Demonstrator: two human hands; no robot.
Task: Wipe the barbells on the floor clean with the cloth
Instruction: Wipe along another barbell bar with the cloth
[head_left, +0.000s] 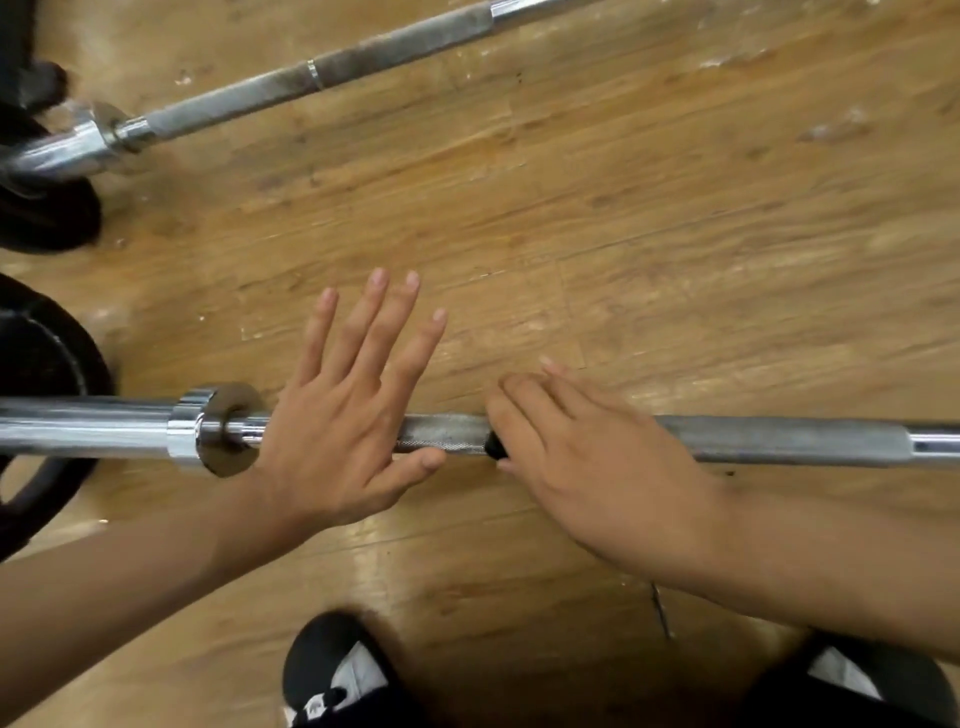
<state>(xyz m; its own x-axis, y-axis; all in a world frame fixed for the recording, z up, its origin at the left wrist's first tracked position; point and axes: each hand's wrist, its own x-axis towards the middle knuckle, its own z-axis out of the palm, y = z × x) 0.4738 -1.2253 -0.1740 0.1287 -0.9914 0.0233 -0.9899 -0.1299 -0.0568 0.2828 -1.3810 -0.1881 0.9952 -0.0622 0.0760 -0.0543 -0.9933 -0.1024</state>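
The near barbell (779, 439) lies left to right across the wooden floor, its chrome collar (208, 428) and sleeve at the left. My left hand (343, 415) hovers flat over the bar just right of the collar, fingers spread and straight, holding nothing. My right hand (587, 457) lies over the knurled shaft with its fingers stretched out to the upper left. A small dark piece, seemingly the cloth (496, 447), peeks out from under it against the bar. A second barbell (332, 70) lies diagonally at the top of the view.
Black weight plates sit at the left edge, one (41, 364) on the near bar's sleeve and another (47, 218) by the far bar's end. My two black shoes (332, 670) stand at the bottom. Bare wooden floor (623, 234) lies between the bars.
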